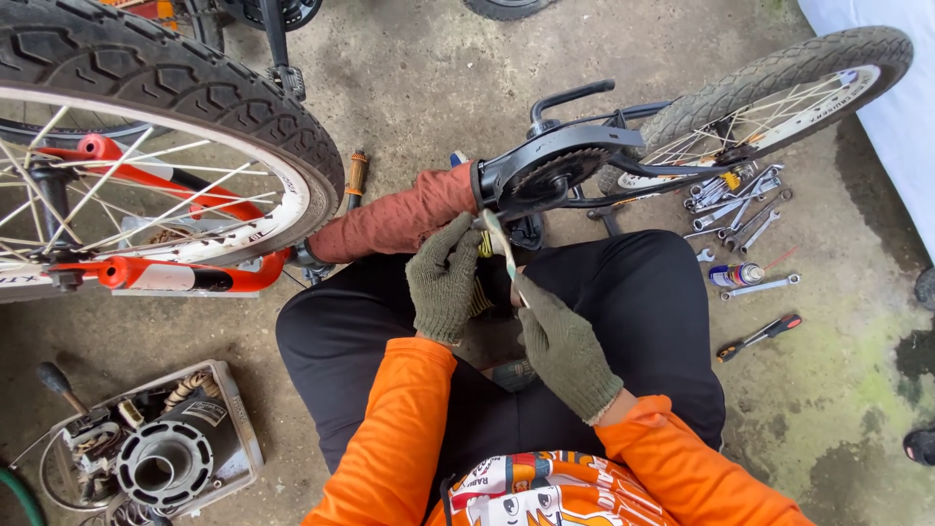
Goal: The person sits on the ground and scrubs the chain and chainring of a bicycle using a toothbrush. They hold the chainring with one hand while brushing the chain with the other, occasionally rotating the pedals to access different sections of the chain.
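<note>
Thin pale strip (pixel 502 248), likely stiff file or blade, held upright between both hands below black chain guard (pixel 555 156) of small bike. Judged light, rigid, narrow; grip at ends, not edges. Right hand (pixel 565 346), green knit glove, pinches lower end, wrist bent upward. Left hand (pixel 443 278), same glove, fingers closed on upper part near sprocket (pixel 550 175). Another person's rust-coloured sleeve (pixel 399 219) reaches to guard. Wrenches (pixel 735 200), spray can (pixel 735 275), screwdriver (pixel 760 336) lie on concrete floor (pixel 828 390) at right.
</note>
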